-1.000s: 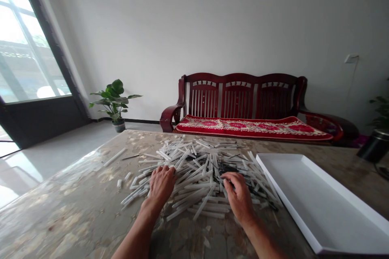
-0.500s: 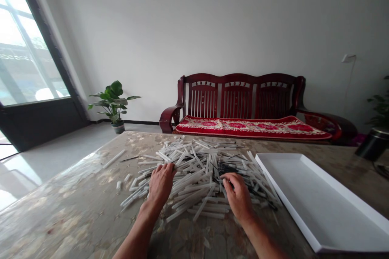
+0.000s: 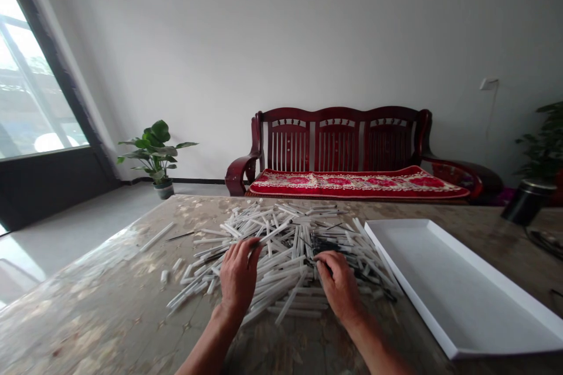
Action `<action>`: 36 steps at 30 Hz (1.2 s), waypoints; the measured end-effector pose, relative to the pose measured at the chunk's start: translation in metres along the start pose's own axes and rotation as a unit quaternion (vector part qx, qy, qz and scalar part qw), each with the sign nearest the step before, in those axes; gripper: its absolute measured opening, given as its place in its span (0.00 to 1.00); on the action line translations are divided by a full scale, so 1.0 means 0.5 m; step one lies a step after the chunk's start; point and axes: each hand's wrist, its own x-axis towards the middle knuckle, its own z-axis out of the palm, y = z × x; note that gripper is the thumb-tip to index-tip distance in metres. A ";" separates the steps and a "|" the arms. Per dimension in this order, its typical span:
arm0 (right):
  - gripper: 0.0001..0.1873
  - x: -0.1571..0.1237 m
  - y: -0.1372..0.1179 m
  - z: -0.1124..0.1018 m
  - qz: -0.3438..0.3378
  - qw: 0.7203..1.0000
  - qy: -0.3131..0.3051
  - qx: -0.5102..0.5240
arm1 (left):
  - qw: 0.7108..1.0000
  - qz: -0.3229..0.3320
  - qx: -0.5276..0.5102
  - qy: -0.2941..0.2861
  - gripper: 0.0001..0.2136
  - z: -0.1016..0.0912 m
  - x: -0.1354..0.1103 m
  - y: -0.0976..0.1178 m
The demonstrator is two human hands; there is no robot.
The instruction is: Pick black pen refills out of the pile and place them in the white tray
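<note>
A heap of white pen-like tubes (image 3: 281, 281) lies on the table in front of me, mixed with thin black rods (image 3: 328, 243) on its right side. My left hand (image 3: 240, 269) is closed over the heap's left part, pinching one white tube (image 3: 276, 231) between thumb and fingers. That tube points up to the right and has a dark tip. My right hand (image 3: 338, 278) is closed in a pinch at the right of the heap, beside the black rods. Something small and dark shows at its fingertips, too small to name.
A shallow white tray (image 3: 457, 287) stands at the right on the patterned table (image 3: 109, 304). Some short white pieces (image 3: 165, 276) and a loose black rod (image 3: 180, 235) lie left of the heap. Beyond the table are a red wooden bench (image 3: 336, 140) and a potted plant (image 3: 158, 152).
My left hand has lifted a white tube, which now sticks out past the fingers to the right. My right hand stays pinched near the black rods. The view has turned slightly right.
</note>
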 end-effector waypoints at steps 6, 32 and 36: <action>0.17 -0.002 0.003 -0.001 0.062 0.998 0.019 0.012 | 0.988 0.104 -0.007 -0.114 0.10 0.024 -0.015 0.019; 0.17 0.020 -0.015 -0.022 0.162 0.970 -0.037 0.179 | 0.974 0.075 -0.079 -0.198 0.11 0.028 -0.023 0.040; 0.19 0.022 -0.018 -0.020 0.214 0.953 -0.036 0.210 | 0.971 0.044 -0.102 -0.210 0.10 0.029 -0.024 0.043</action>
